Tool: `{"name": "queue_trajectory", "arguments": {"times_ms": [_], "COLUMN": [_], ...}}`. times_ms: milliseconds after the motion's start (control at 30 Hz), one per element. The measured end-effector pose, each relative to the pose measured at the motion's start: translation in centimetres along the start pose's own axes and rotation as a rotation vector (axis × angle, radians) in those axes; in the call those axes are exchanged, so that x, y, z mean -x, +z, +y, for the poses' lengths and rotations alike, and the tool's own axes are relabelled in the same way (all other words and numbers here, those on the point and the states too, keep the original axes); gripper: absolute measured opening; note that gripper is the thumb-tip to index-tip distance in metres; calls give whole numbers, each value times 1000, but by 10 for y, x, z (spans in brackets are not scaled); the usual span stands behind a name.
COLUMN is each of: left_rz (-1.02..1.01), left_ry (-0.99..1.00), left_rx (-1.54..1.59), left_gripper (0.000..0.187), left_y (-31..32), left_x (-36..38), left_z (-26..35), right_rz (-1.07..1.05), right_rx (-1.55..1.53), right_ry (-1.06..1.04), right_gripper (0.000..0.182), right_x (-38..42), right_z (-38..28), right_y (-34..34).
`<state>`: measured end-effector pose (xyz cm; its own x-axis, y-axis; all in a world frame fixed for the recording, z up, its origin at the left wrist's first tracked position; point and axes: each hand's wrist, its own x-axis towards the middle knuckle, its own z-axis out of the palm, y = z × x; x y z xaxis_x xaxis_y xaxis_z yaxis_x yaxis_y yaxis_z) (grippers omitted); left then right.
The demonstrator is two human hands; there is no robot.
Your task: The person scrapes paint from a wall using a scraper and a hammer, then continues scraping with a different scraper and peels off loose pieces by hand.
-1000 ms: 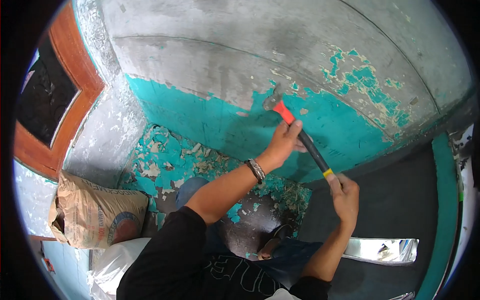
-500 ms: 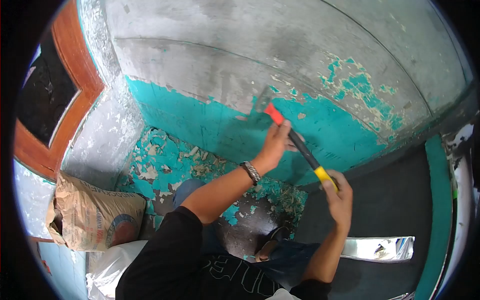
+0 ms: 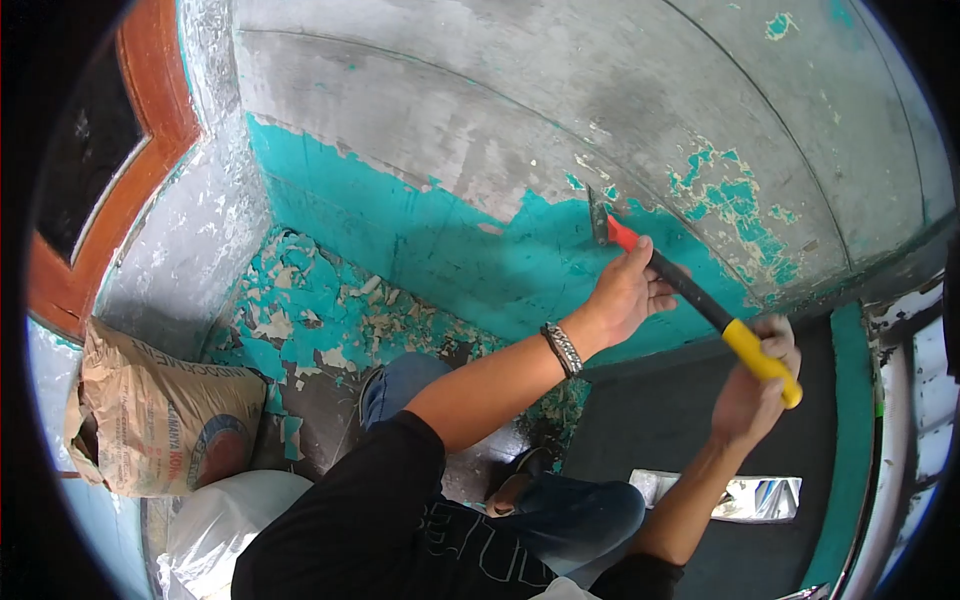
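A long-handled scraper [image 3: 708, 303] with a red neck, black shaft and yellow end slants across the wall. Its metal blade [image 3: 598, 216] overlaps the ragged upper edge of the turquoise paint [image 3: 430, 250]. My left hand [image 3: 622, 292], with a braided bracelet at the wrist, is closed round the shaft just behind the red neck. Around the yellow end is my right hand [image 3: 752, 385], slightly blurred, its thumb along the grip. Bare grey wall [image 3: 430, 120] shows above the paint.
Peeled paint flakes [image 3: 300, 300] cover the floor along the wall. At left stand a brown paper sack [image 3: 160, 410] and a whitish plastic bag [image 3: 230, 530], below a wooden frame [image 3: 160, 60]. A dark panel with a bright slot [image 3: 765, 500] is at right.
The scraper and both hands have moved right in view, and its blade now appears more edge-on. My right hand has shifted right with the yellow end. The camera view has shifted too.
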<state>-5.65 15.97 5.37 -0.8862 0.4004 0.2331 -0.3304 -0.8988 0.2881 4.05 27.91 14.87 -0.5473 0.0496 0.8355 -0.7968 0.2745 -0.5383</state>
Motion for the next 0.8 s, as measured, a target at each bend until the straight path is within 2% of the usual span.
{"name": "queue_trajectory", "arguments": {"times_ms": [33, 100, 133, 200, 233, 400, 633, 733, 800], "left_rz": [-25, -55, -78, -104, -162, -253, -175, -201, -232], "left_ry": [0, 0, -6, -8, 6, 23, 11, 7, -8], "left_rx": [65, 130, 170, 215, 229, 281, 351, 384, 407], "left_gripper": [38, 39, 42, 44, 47, 49, 53, 53, 53], "left_y": [3, 10, 14, 15, 13, 24, 30, 17, 18], "left_x": [-3, -5, -5, -6, -7, -7, -2, -6, -7], "left_z": [2, 10, 16, 22, 24, 42, 60, 56, 57], "right_rz": [-1, 29, 26, -235, -241, -87, -59, -4, 103], "right_rx": [4, -481, -479, -389, -386, -393, -300, -273, -186], "right_ry": [0, 124, 121, 68, 67, -78, 13, -6, 51], "right_gripper": [50, 37, 37, 27, 27, 32, 33, 33, 33], "right_x": [-7, -24, -34, -48, -52, -61, -76, -72, -72], "right_z": [2, 4, 11, 24, 23, 12, 3, 0, -3], "right_y": [16, 46, 57, 75, 81, 113, 141, 148, 148]}}
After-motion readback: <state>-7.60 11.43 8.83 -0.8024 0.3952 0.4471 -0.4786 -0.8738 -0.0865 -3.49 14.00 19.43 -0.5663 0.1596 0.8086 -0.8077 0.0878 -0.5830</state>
